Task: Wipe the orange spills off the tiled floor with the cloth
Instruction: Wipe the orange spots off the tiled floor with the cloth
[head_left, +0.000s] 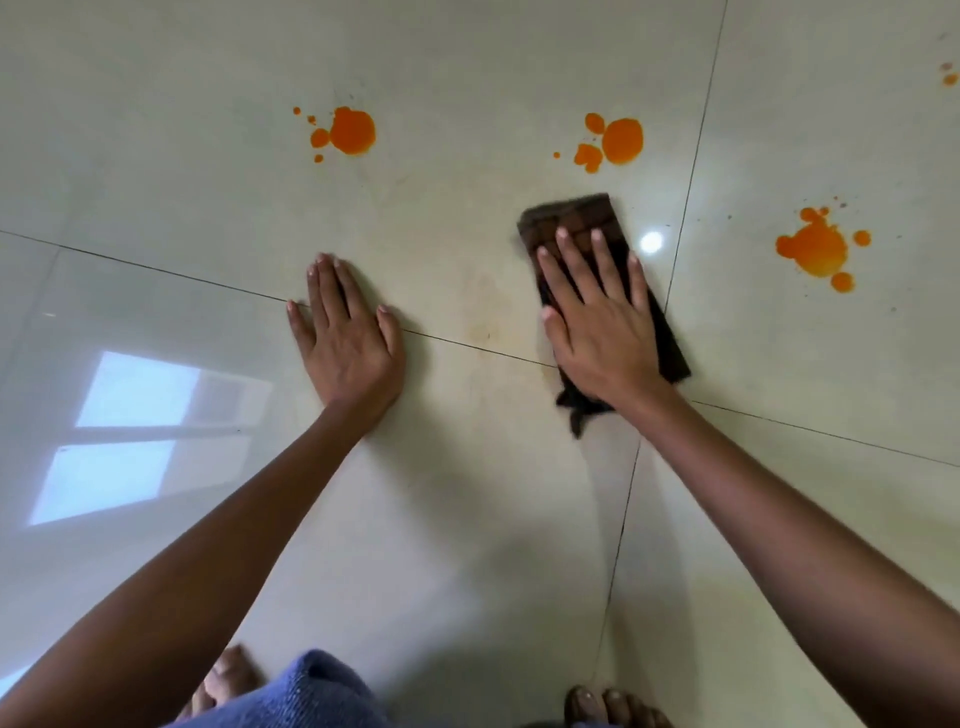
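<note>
As it presses, R hand (602, 322): fingers straight on cloth (574, 213) (brown)
L hand (348, 332): flat, left of cloth
Orange spills (622, 140): beyond cloth

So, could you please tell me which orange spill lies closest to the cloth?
The middle spill, just beyond the far edge of the cloth. The left spill and the right spill both lie clearly farther away.
</note>
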